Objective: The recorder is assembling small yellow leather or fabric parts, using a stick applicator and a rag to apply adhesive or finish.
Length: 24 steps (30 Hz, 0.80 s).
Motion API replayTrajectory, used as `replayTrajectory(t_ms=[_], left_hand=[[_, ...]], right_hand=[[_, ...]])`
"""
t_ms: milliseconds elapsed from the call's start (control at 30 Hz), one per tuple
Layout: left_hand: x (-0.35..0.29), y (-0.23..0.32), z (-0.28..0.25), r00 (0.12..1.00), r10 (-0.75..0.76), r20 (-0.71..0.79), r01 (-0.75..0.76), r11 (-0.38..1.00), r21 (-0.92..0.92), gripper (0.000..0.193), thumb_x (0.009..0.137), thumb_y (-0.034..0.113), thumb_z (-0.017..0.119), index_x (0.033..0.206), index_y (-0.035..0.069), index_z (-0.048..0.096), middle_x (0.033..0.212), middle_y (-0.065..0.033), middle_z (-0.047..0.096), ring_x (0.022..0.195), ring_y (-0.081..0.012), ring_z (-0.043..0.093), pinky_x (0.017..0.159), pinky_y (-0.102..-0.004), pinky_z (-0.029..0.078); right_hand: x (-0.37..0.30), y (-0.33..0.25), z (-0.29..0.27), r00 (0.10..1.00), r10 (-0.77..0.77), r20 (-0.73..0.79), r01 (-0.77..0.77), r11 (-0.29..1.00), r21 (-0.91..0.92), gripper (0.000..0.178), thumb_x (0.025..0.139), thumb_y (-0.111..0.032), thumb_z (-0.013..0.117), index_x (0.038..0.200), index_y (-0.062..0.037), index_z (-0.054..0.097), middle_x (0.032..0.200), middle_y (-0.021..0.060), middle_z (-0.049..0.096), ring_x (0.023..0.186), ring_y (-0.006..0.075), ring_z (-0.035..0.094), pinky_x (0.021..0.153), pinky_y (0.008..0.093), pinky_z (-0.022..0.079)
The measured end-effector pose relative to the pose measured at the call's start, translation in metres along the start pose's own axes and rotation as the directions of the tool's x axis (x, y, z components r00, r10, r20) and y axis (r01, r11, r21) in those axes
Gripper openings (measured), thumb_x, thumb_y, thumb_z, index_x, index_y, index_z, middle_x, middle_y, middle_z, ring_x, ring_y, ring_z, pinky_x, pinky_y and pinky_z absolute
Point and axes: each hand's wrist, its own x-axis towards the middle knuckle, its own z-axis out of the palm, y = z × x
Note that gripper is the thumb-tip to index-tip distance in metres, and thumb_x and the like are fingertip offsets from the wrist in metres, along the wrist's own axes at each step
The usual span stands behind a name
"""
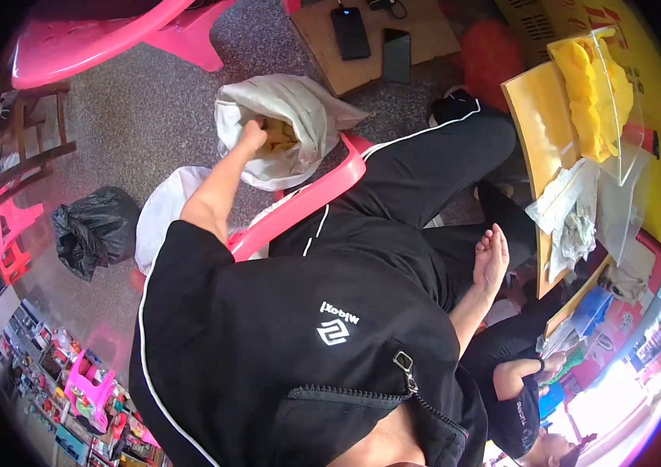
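Observation:
My left hand (253, 138) reaches over the rim of a white woven sack (299, 97) that stands with its mouth wide on the floor. Yellow-brown pieces (280, 136) lie inside it, too unclear to name. My fingers go down among them and are mostly hidden, so any grip does not show. Over my lap, near the wooden board, my right hand (491, 257) is raised with its fingers stretched and nothing in it. A yellow crumpled item (591, 97) and clear plastic lie on the tilted wooden board (541, 117), with white crumpled plastic (568, 210) below.
A pink chair armrest (307, 198) runs beside my left arm. Left of me are a black bag (97, 229) and another white sack (167, 214). Ahead, a brown board (323, 47) bears a phone (397, 56) and a black device (351, 33). Another person (517, 389) sits at my right.

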Motion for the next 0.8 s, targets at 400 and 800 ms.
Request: replayTrajectory(t_ms=[400, 800], left_hand=[[-0.050, 0.169, -0.113, 0.806, 0.175, 0.566, -0.359, 0.904, 0.231, 0.041, 0.082, 0.016, 0.062, 0.118, -0.003, 0.056, 0.108, -0.0147, 0.063, 0.099, -0.0220, 0.060, 0.086, -0.0328, 0.047], [-0.135, 0.309, -0.125, 0.714, 0.262, 0.649, -0.346, 0.938, 0.002, 0.038, 0.084, 0.014, 0.062, 0.119, 0.000, 0.055, 0.108, -0.0080, 0.061, 0.098, -0.0145, 0.056, 0.086, -0.0288, 0.045]], right_hand=[[0.048, -0.180, 0.073, 0.776, -0.607, 0.171, 0.601, 0.631, -0.490, 0.020, 0.084, -0.013, 0.062, 0.094, 0.0033, 0.066, 0.079, 0.0037, 0.064, 0.073, 0.0083, 0.056, 0.067, 0.0219, 0.044], [0.291, -0.338, 0.075, 0.704, -0.545, 0.456, 0.306, -0.348, -0.886, 0.037, 0.081, -0.016, 0.058, 0.118, -0.0105, 0.058, 0.118, 0.0134, 0.058, 0.111, 0.0283, 0.052, 0.095, 0.0363, 0.042]])
